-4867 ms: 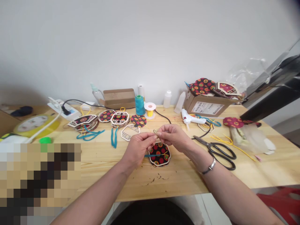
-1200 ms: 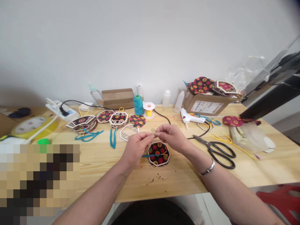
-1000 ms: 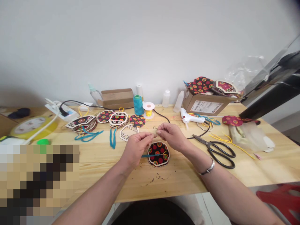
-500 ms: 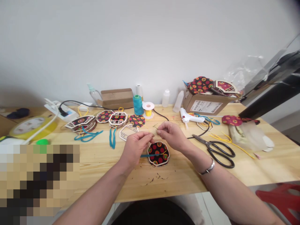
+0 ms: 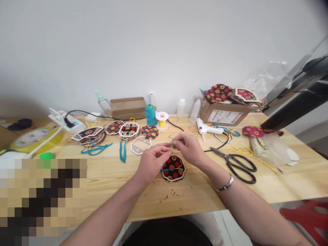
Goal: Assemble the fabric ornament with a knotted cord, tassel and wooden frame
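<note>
My left hand [image 5: 153, 160] and my right hand [image 5: 189, 147] meet above the middle of the table, fingertips pinched close together. Between them is a thin yellowish-green cord [image 5: 171, 137], its loose end sticking up past the right fingertips. Where it runs between the fingers is too small to make out. Just below lies a scalloped ornament [image 5: 173, 174], a pale wooden rim around black cloth with red and orange flowers. A teal cord [image 5: 167, 169] and a short yellow cord [image 5: 180, 167] rest across it. The left fingers partly cover its upper left edge.
Black-handled scissors [image 5: 237, 163] lie right of my right hand, near a white glue gun [image 5: 208, 128]. Behind stand a teal thread cone [image 5: 151, 115] and a yellow spool [image 5: 162, 121]. A cut-out wooden frame [image 5: 140, 146] and finished ornaments [image 5: 129, 131] lie left. A cardboard box [image 5: 224, 114] stands back right.
My left hand has shifted slightly right and down, its fingers now nearer the right fingertips and covering more of the teal cord. My right hand has barely moved.
</note>
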Demonstrator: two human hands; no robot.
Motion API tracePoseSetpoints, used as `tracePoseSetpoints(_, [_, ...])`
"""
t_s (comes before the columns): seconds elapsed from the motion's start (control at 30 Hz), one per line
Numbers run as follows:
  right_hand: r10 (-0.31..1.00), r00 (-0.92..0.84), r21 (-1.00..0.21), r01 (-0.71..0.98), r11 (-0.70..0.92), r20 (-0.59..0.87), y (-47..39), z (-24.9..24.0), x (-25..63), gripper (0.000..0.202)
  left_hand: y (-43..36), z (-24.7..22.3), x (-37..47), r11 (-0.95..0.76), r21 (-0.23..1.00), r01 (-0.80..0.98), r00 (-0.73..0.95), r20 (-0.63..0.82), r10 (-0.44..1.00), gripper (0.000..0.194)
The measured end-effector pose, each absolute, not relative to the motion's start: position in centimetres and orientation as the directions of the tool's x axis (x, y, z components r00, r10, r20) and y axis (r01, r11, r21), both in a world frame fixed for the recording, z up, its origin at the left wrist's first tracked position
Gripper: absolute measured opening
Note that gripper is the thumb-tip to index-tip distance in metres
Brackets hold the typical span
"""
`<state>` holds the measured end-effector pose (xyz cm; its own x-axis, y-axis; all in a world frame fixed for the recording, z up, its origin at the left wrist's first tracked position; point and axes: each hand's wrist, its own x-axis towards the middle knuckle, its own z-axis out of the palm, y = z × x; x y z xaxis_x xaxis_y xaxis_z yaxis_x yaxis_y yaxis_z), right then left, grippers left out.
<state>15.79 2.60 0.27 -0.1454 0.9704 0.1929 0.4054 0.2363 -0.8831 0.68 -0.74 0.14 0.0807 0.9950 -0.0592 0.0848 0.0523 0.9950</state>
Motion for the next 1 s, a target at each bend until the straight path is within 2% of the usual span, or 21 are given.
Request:
tracePoseSetpoints(0.1, [0.982,-0.153,-0.943,0.294,0.156,0.115,2.7,0.2,15.7,0.009,-0.8,-0.1,0.7,0.021,0.986,0.166,0.092,-0.036,0.995,0.013])
tracePoseSetpoints(0.2, [0.980,-0.199,-0.994,0.103,0.031,0.010,2.6,0.4,15.6,0.013,-0.7,-0.2,0.7,0.001,0.984,0.176,0.116,-0.022,0.993,0.012])
tracePoseSetpoints(0.33, [0.961,-0.271,-0.988,-0.123,-0.091,-0.055,2.2,1.0,15.3,0.020,-0.5,-0.3,0.7,-0.047,0.982,0.182,0.155,0.019,0.988,0.012])
tracePoseSetpoints(0.43, [0.949,-0.307,-0.974,-0.179,-0.136,-0.076,2.0,1.4,15.3,0.024,-0.5,-0.2,0.6,-0.075,0.976,0.203,0.175,0.039,0.984,0.013])
tracePoseSetpoints(0.5, [0.945,-0.318,-0.975,-0.174,-0.140,-0.079,1.9,1.4,15.2,0.024,-0.6,-0.2,0.6,-0.065,0.977,0.202,0.174,0.030,0.984,0.012])
tracePoseSetpoints(0.6, [0.949,-0.309,-0.984,-0.139,-0.114,-0.066,2.1,1.1,15.3,0.022,-0.8,-0.1,0.6,0.042,0.985,0.169,0.138,-0.066,0.988,0.017])
tracePoseSetpoints(0.7, [0.961,-0.274,-0.999,-0.037,-0.033,-0.022,2.3,0.7,15.4,0.016,-0.9,0.0,0.6,0.130,0.985,0.111,0.091,-0.140,0.986,0.027])
tracePoseSetpoints(0.83, [0.967,-0.247,-0.981,0.159,0.107,0.065,2.2,0.6,15.4,0.010,-0.8,0.0,0.7,0.102,0.994,0.047,0.111,-0.107,0.988,0.037])
tracePoseSetpoints(1.0, [0.964,-0.247,-0.939,0.298,0.170,0.096,2.1,0.6,15.4,0.008,-0.6,-0.6,0.7,0.092,0.995,0.029,0.146,-0.096,0.985,0.040])
